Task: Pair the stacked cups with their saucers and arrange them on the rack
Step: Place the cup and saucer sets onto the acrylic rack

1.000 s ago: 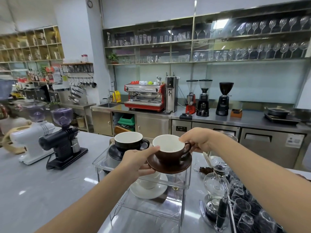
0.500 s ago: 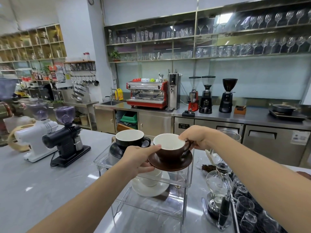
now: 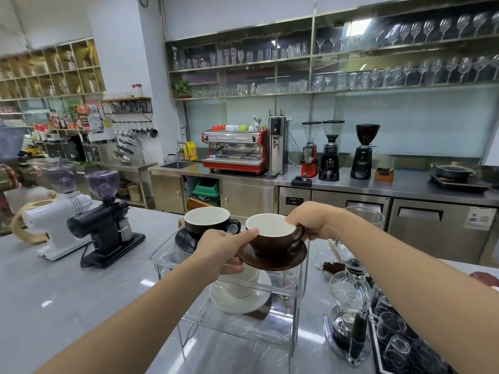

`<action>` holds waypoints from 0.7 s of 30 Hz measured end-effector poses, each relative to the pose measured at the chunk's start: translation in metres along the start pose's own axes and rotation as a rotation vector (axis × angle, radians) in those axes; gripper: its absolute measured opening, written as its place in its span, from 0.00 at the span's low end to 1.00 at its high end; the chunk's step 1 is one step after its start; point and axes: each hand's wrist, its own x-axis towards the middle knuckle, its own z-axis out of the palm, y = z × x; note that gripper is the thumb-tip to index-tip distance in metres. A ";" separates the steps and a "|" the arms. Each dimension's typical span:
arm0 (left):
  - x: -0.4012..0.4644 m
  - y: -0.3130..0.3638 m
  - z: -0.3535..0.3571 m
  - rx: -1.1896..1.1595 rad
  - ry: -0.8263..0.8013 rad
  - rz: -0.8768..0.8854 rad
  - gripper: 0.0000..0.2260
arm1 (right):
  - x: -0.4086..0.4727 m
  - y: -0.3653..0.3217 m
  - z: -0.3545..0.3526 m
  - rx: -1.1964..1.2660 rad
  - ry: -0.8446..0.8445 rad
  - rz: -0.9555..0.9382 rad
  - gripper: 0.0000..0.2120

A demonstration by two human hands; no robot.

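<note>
A brown cup [image 3: 272,240] with a white inside sits on a brown saucer [image 3: 272,260] over the right side of the clear rack's [image 3: 167,256] top shelf. My left hand [image 3: 221,249] grips the saucer's left edge, thumb against the cup's rim. My right hand [image 3: 310,221] pinches the cup at its handle. Whether the saucer rests on the shelf or hovers just above it, I cannot tell. A black cup [image 3: 208,221] on a black saucer [image 3: 185,240] stands on the top shelf's left side. On the lower shelf a white cup [image 3: 243,284] sits on a white saucer [image 3: 240,300].
A black grinder [image 3: 105,225] and a white grinder [image 3: 56,222] stand left of the rack on the grey counter. A glass siphon brewer [image 3: 348,300] and a tray of small glasses [image 3: 391,333] crowd the right side. The espresso machine [image 3: 235,151] is on the far counter.
The cup and saucer stay in both hands over the top shelf; my view has shifted slightly and the pair sits a touch lower and closer to the shelf.
</note>
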 end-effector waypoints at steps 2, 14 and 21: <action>-0.002 0.000 0.000 0.022 0.007 0.011 0.19 | 0.000 0.000 0.001 0.008 0.003 0.005 0.06; -0.007 -0.004 -0.004 0.242 0.124 0.152 0.24 | -0.012 0.000 -0.001 0.003 0.090 -0.017 0.04; -0.012 -0.001 -0.012 0.297 0.172 0.244 0.16 | -0.035 0.000 -0.003 -0.087 0.256 -0.130 0.11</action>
